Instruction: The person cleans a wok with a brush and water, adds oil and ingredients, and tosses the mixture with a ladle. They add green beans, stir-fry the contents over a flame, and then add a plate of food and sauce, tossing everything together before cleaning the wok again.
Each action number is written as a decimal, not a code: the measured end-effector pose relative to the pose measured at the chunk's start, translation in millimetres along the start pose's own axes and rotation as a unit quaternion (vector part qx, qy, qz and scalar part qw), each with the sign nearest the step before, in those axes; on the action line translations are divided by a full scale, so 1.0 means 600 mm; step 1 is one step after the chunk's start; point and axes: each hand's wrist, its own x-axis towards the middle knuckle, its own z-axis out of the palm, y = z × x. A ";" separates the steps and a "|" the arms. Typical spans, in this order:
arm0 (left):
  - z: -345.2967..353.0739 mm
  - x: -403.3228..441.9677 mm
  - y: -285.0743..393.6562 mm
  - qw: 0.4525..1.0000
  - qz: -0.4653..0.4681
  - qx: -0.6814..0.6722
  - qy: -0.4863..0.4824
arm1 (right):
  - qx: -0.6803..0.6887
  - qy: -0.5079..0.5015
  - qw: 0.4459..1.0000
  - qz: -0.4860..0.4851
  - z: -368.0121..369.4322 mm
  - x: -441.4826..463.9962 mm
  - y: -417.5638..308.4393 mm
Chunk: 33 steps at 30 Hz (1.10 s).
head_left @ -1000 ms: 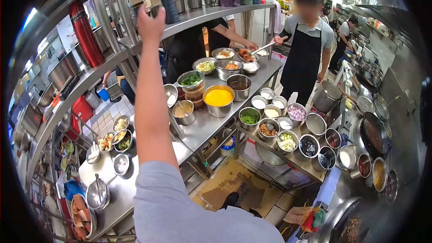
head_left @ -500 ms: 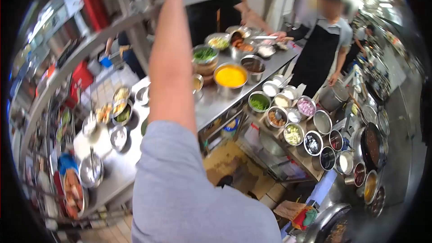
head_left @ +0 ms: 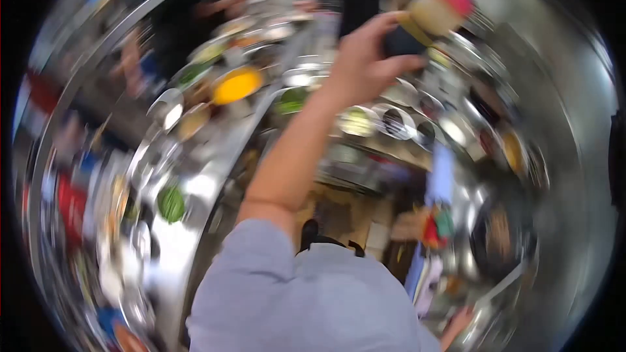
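My left hand (head_left: 372, 58), stretched forward, is closed around a squeeze bottle (head_left: 435, 16). The bottle is tilted, with a pink pointed nozzle, a pale middle and a dark lower part. Below it stand metal pots of ingredients, one with pale green pieces (head_left: 357, 121) and one with dark contents (head_left: 396, 122). At the lower right, my right hand (head_left: 460, 321) is blurred and partly cut off. It appears to grip a long-handled metal utensil (head_left: 505, 283) that reaches toward a dark wok (head_left: 499, 228) with brown food in it.
On the steel counter (head_left: 215, 176) to the left are a pot of bright yellow liquid (head_left: 238, 85) and a bowl of green leaves (head_left: 171, 204). Coloured cloths (head_left: 435, 227) hang near the wok. A person in a black apron (head_left: 360, 6) stands beyond the pots. A curved steel shelf edge (head_left: 72, 65) runs along the left.
My left hand has come down from the upper shelf and swung right, now with the squeeze bottle in it. The view has turned right, and my right hand and the wok have come into sight.
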 end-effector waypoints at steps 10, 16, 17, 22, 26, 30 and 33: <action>0.544 0.011 -0.023 0.815 0.074 0.366 -0.443 | 0.021 0.211 0.972 0.105 -0.080 -0.222 -0.220; 0.663 0.018 -0.010 0.696 0.186 0.449 -0.528 | 0.034 0.194 0.973 0.119 -0.118 -0.263 -0.238; 0.671 0.028 -0.003 0.700 0.194 0.460 -0.511 | 0.037 0.197 0.971 0.126 -0.116 -0.268 -0.236; 0.683 0.054 0.031 0.701 0.230 0.470 -0.485 | 0.055 0.198 0.970 0.127 -0.117 -0.277 -0.225; 0.679 0.064 0.043 0.677 0.287 0.469 -0.490 | 0.073 0.184 0.971 0.134 -0.121 -0.273 -0.236; 0.685 0.057 0.043 0.676 0.329 0.481 -0.450 | 0.062 0.194 0.972 0.113 -0.110 -0.259 -0.229; 0.688 0.059 0.038 0.663 0.343 0.494 -0.446 | 0.072 0.179 0.974 0.122 -0.109 -0.253 -0.243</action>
